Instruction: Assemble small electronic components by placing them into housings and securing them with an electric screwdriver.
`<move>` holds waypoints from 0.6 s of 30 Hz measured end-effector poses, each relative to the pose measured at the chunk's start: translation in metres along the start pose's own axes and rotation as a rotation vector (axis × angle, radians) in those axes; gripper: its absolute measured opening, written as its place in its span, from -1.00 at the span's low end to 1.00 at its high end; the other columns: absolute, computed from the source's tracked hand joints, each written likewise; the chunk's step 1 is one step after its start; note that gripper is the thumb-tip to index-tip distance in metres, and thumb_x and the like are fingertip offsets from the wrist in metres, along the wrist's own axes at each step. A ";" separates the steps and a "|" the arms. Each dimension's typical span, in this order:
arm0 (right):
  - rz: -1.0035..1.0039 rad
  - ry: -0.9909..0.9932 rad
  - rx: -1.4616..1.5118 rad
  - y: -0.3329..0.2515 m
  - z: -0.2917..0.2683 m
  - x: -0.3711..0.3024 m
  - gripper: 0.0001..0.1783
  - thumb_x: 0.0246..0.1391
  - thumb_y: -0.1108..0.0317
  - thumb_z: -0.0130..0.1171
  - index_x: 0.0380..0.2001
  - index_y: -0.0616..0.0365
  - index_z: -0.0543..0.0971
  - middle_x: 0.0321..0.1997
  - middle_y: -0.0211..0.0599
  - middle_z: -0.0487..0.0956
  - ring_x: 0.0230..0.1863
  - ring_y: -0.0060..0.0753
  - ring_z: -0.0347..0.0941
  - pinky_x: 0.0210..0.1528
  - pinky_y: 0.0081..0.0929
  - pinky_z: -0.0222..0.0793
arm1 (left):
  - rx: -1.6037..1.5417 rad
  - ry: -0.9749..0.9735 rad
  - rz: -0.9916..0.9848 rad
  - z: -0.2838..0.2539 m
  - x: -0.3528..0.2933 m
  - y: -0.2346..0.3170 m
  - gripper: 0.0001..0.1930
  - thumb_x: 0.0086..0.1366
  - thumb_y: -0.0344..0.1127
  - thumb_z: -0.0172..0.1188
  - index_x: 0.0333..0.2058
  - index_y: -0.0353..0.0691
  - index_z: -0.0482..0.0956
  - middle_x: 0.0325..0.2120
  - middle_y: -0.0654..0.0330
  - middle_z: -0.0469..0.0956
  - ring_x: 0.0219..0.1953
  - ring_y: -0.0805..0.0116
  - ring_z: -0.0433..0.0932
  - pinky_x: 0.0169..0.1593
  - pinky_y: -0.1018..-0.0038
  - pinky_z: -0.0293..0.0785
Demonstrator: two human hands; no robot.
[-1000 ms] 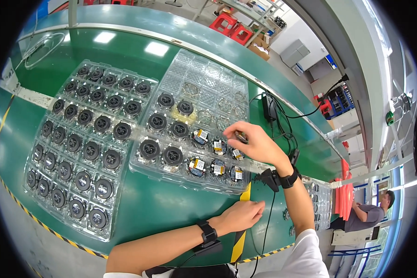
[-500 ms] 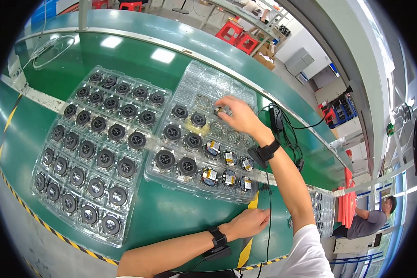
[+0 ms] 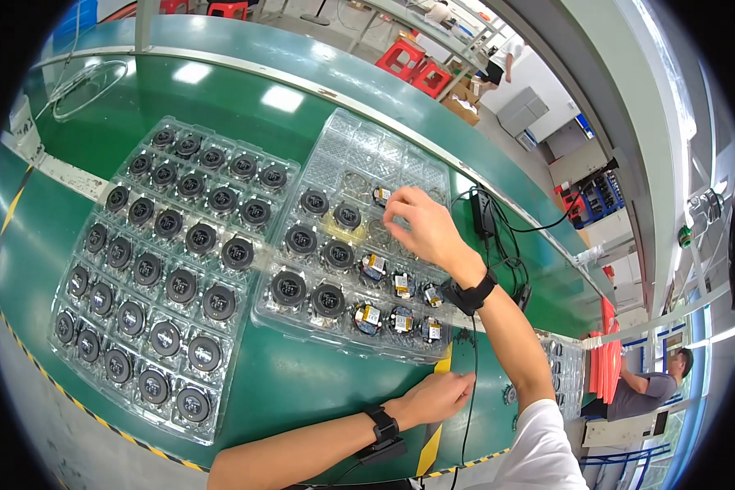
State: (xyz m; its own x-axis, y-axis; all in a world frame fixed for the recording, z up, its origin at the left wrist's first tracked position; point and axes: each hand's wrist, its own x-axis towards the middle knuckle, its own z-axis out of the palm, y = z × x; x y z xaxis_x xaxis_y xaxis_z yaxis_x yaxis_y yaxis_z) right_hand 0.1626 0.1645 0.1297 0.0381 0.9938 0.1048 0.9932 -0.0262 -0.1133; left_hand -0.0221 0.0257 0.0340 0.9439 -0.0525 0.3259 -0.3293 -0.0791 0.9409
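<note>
My right hand (image 3: 423,227) is over the right clear plastic tray (image 3: 302,323), its thumb and forefinger apart with nothing visible between them. Just beyond its fingertips, a small round electronic module (image 3: 381,195) with a white-and-yellow label sits in a pocket. Several similar labelled modules (image 3: 367,318) fill pockets at the tray's near right. Black round watch-like units (image 3: 301,239) occupy its left columns. My left hand (image 3: 435,398) rests on the green table near its front edge, fingers curled beside a thin black cable (image 3: 469,408); its palm is hidden.
Another clear tray (image 3: 229,384), full of black round units, lies at the left. A black power adapter (image 3: 485,214) with tangled cables is behind my right wrist. Farther right, a seated person (image 3: 649,392) is beside red sheets (image 3: 604,367). Red stools (image 3: 400,59) stand beyond the table.
My right hand has drawn back slightly toward me and right, uncovering the labelled module in its pocket. My left hand stays put. Another person has appeared in the background.
</note>
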 end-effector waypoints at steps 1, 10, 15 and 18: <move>-0.034 0.016 0.014 0.001 0.001 0.000 -0.84 0.07 0.39 0.34 -0.25 0.08 0.63 -0.03 -0.34 0.54 0.05 -0.17 0.47 0.07 -0.31 0.49 | -0.003 -0.001 -0.003 0.000 0.000 0.001 -0.88 0.30 -0.43 0.15 -0.28 -0.30 0.40 -0.48 0.00 0.59 -0.40 -0.08 0.60 -0.32 0.13 0.50; -0.099 -0.077 0.097 -0.009 -0.004 -0.008 -0.86 0.09 0.37 0.36 -0.27 0.10 0.62 0.19 -0.36 0.50 0.17 -0.16 0.43 0.13 -0.29 0.47 | -0.022 0.044 0.052 0.003 0.000 -0.005 -0.88 0.30 -0.43 0.16 -0.27 -0.28 0.40 -0.50 0.01 0.58 -0.41 -0.08 0.60 -0.34 0.14 0.49; -0.172 -0.059 0.224 0.007 -0.022 -0.020 -0.88 0.14 0.37 0.34 -0.27 0.14 0.64 0.23 -0.32 0.52 0.18 -0.18 0.46 0.17 -0.28 0.43 | -0.026 0.041 0.051 0.002 0.002 -0.003 -0.86 0.30 -0.42 0.18 -0.28 -0.27 0.38 -0.51 0.01 0.58 -0.41 -0.09 0.59 -0.35 0.13 0.47; 0.031 -0.139 0.579 0.024 -0.026 -0.014 -0.87 0.16 0.39 0.33 -0.26 0.18 0.65 0.14 -0.26 0.60 0.10 -0.28 0.53 0.14 -0.32 0.46 | -0.046 0.039 0.055 -0.002 -0.002 -0.005 -0.86 0.30 -0.41 0.18 -0.29 -0.26 0.38 -0.52 0.00 0.58 -0.41 -0.10 0.58 -0.35 0.13 0.46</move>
State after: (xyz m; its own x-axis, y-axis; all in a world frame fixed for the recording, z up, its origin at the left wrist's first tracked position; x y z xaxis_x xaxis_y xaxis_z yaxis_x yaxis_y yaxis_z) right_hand 0.1885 0.1473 0.1516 0.0126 0.9994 -0.0327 0.7686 -0.0306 -0.6390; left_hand -0.0224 0.0280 0.0287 0.9249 -0.0162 0.3798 -0.3802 -0.0318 0.9244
